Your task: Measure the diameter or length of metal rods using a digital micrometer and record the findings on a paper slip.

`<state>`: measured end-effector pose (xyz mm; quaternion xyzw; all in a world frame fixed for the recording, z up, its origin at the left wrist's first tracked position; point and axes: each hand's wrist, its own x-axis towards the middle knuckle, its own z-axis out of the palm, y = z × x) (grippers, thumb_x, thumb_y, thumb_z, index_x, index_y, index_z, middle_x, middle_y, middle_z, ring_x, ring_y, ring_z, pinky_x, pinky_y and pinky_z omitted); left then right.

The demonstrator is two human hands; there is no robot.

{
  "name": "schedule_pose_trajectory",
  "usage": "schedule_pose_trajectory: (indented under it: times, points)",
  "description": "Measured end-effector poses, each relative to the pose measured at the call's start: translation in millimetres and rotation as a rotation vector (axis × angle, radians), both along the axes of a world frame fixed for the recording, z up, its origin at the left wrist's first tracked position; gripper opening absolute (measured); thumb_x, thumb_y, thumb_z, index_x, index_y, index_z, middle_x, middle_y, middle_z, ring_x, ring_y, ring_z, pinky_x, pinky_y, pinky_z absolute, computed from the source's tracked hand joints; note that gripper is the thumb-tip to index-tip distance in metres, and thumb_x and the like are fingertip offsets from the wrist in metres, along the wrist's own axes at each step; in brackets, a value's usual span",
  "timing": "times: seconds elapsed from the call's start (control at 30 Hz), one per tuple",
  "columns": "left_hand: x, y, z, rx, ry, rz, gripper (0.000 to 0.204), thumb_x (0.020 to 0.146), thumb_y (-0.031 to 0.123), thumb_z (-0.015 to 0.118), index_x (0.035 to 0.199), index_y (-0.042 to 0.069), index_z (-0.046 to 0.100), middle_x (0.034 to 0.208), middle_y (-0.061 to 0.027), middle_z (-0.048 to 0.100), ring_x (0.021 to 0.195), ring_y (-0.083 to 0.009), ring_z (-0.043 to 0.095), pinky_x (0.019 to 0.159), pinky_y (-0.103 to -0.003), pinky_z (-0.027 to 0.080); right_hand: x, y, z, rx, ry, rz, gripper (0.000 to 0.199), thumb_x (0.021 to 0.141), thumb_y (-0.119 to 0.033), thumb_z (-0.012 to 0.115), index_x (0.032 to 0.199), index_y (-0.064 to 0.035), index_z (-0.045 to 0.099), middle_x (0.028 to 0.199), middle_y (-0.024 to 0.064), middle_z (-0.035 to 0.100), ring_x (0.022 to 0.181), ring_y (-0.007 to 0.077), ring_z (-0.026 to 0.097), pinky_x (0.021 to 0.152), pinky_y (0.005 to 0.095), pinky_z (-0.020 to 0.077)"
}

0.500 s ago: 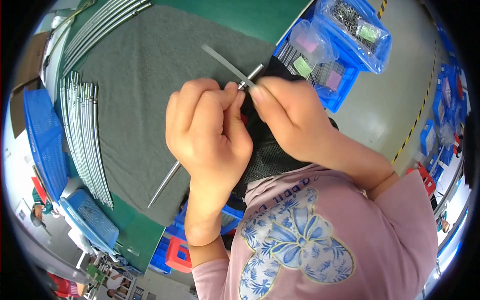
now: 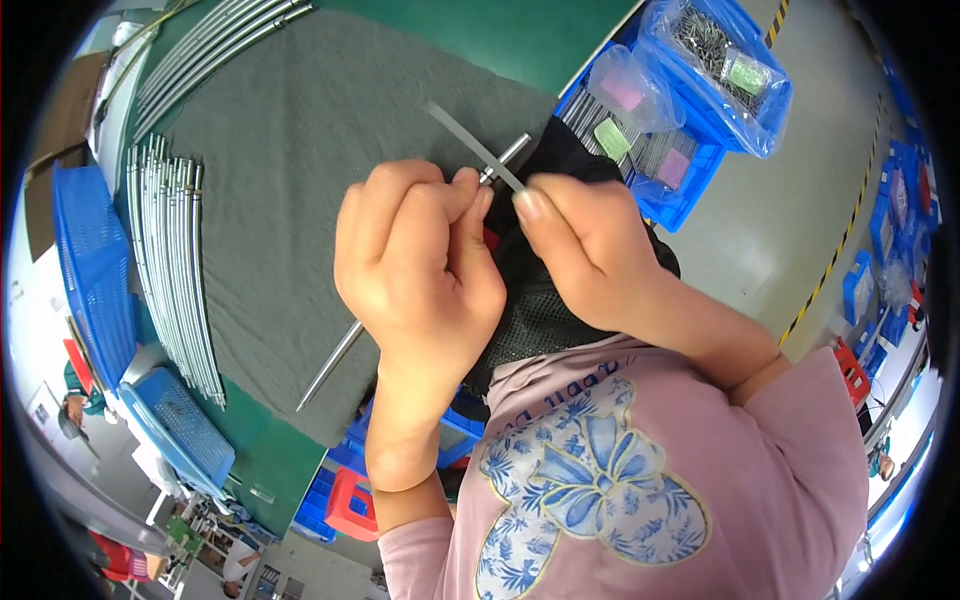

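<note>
My left hand (image 2: 415, 260) is closed around a thin silver metal rod (image 2: 330, 366) that runs slantwise, its pointed end low on the left and its blunt end just past my fingertips. Between thumb and fingers, my right hand (image 2: 590, 240) pinches a narrow flat grey metal strip (image 2: 468, 138). The strip crosses the rod close to its blunt end, beside my left thumb and forefinger; whether the two touch I cannot tell. My left fingers hide the middle of the rod, and my right fingers cover the strip's near end.
Several silver rods (image 2: 165, 260) lie in a row on the left of the grey cloth (image 2: 270, 200), more (image 2: 220, 45) at the far left. Blue baskets (image 2: 180, 425) stand by the left edge. At right, blue bins (image 2: 690, 205) hold rods and small metal parts.
My right hand has drawn the strip slightly right and toward me across the rod. My left hand keeps its grip on the rod, nearly still.
</note>
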<state>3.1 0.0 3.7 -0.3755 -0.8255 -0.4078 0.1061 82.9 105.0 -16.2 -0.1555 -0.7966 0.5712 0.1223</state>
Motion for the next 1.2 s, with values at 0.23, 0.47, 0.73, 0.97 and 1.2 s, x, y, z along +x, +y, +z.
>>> schedule_pose_trajectory:
  times: [0.23, 0.47, 0.73, 0.97, 1.2]
  points:
    - [-1, 0, 1, -0.010, 0.019, 0.008, 0.015, 0.059, -0.006, 0.065, 0.064, 0.002, 0.054, 0.066, -0.0062, 0.051, 0.055, -0.0211, 0.044, 0.048, -0.029, 0.036, 1, 4, -3, -0.005, 0.016, 0.052, 0.023, 0.083, -0.015, 0.049, 0.063, -0.0038, 0.047, 0.049, 0.0132, 0.048, 0.046, 0.0319, 0.051, 0.041, 0.0385, 0.0364]
    - [0, 1, 1, -0.019, 0.022, 0.006, 0.015, 0.059, -0.006, 0.064, 0.065, 0.002, 0.054, 0.066, -0.0062, 0.050, 0.055, -0.0208, 0.044, 0.048, -0.029, 0.035, 3, 0, -10, -0.005, 0.048, 0.025, 0.022, 0.083, -0.015, 0.049, 0.064, -0.0039, 0.046, 0.049, 0.0123, 0.048, 0.045, 0.0323, 0.050, 0.040, 0.0392, 0.0359]
    - [-1, 0, 0, -0.012, 0.015, -0.004, 0.015, 0.059, -0.006, 0.064, 0.065, 0.003, 0.054, 0.066, -0.0062, 0.050, 0.054, -0.0210, 0.044, 0.047, -0.030, 0.036, 3, -1, -13, -0.029, 0.101, 0.019, 0.021, 0.083, -0.014, 0.049, 0.065, -0.0038, 0.047, 0.048, 0.0124, 0.047, 0.044, 0.0309, 0.050, 0.039, 0.0376, 0.0351]
    - [-1, 0, 1, -0.028, 0.039, -0.005, 0.015, 0.060, -0.005, 0.065, 0.065, 0.003, 0.054, 0.067, -0.0063, 0.051, 0.055, -0.0210, 0.045, 0.049, -0.030, 0.036, 17, 2, -33, -0.025, 0.178, 0.032, 0.020, 0.084, -0.011, 0.047, 0.065, -0.0027, 0.047, 0.050, 0.0103, 0.046, 0.042, 0.0285, 0.047, 0.039, 0.0332, 0.0349]
    - [0, -3, 3, -0.071, 0.052, 0.016, 0.014, 0.060, -0.003, 0.067, 0.068, 0.003, 0.056, 0.069, -0.0065, 0.052, 0.057, -0.0208, 0.046, 0.050, -0.029, 0.037, 22, 20, -34, -0.211, 0.389, -0.041, 0.020, 0.082, -0.005, 0.041, 0.064, 0.0012, 0.046, 0.050, 0.0062, 0.046, 0.039, 0.0152, 0.045, 0.039, 0.0245, 0.0349]
